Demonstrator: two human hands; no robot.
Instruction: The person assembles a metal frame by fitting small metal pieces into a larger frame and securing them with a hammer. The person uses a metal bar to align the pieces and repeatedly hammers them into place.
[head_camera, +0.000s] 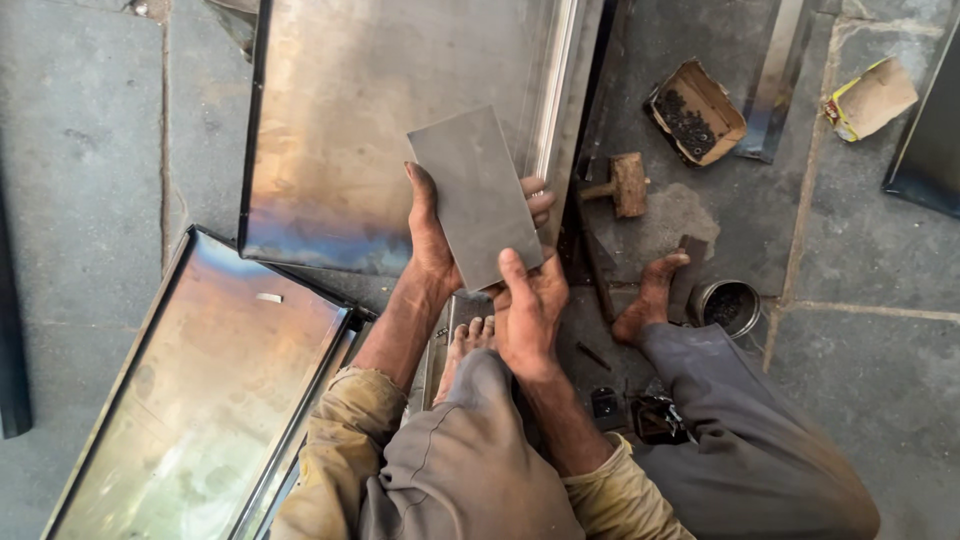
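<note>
While crouching on the stone floor (90, 150), the person is gripping a small grey metal plate (478, 195), left hand (432, 235) fingers wrapped behind it. Right hand (528, 305) is pinching its lower edge, seemingly checking it over a large steel tray (350, 110).

**Counts on the stone floor**

Two hands, left (432, 235) and right (527, 310), are gripping one small grey metal plate (478, 195). Two large shiny sheet-metal trays (350, 120) (200, 390) are lying nearby. One wooden mallet (622, 185), one cardboard box of dark screws (695, 112) and one round tin (725, 305) are sitting beside two bare feet (650, 295) (465, 345).
</note>
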